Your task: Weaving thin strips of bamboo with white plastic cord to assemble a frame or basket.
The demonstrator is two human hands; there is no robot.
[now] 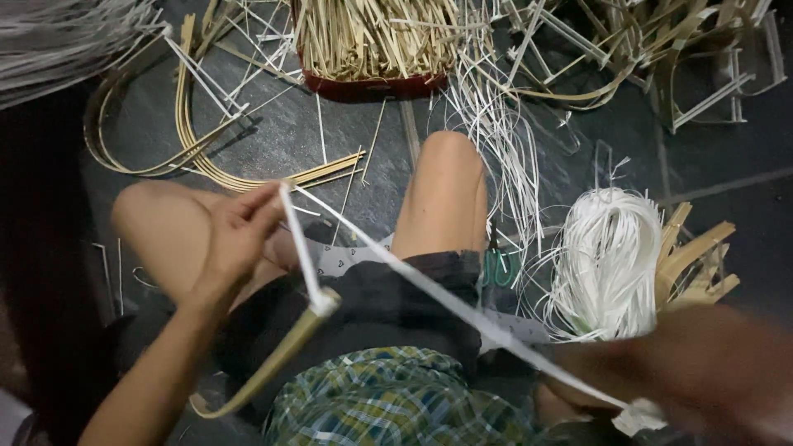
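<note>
Left hand, fingers pinched on white strip at its bend above left knee. Strip runs taut across lap to right hand, blurred at lower right edge; fingers closed on strip end. Short leg of strip drops to bamboo slat, touching its tip. White strip bundle beside right knee; red tray of splints at top edge. Bare floor between knees and tray.

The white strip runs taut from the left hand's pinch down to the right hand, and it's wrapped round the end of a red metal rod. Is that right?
Not quite. In the head view the white strip does run from the left hand to the blurred right hand, but it wraps the end of a curved, yellowish bamboo strip, not a red metal rod.
</note>
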